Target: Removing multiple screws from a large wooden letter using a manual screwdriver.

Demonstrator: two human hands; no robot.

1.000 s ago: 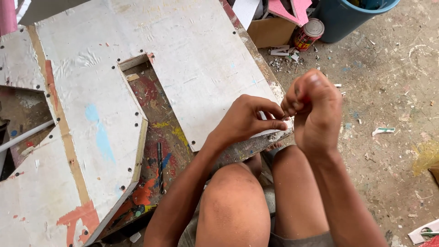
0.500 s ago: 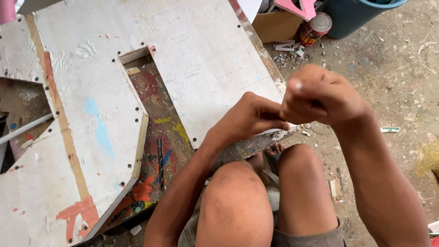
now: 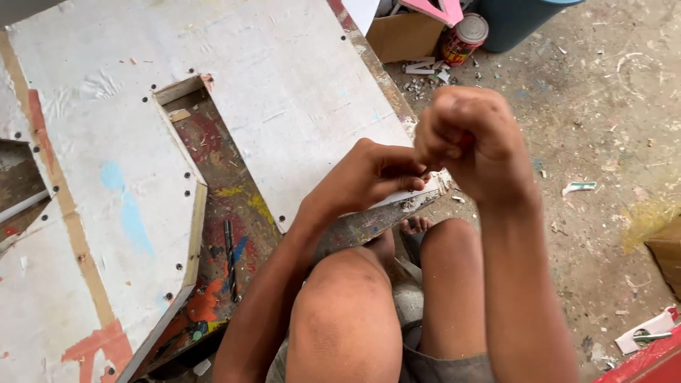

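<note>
Right hand [image 3: 472,138] fisted, left hand [image 3: 372,174] pinching, fingertips meeting at frame centre over white board [image 3: 298,92] edge; held item hidden, can't tell. Likely tiny, light, stiff: pinch grip suits.

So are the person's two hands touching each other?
Touching: in the head view the left hand has its fingertips pressed against the closed right hand, no gap between them.

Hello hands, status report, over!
Left hand and right hand pinched together, item hidden. White board under them. Drill bit lying apart. Nothing blocking.
</note>
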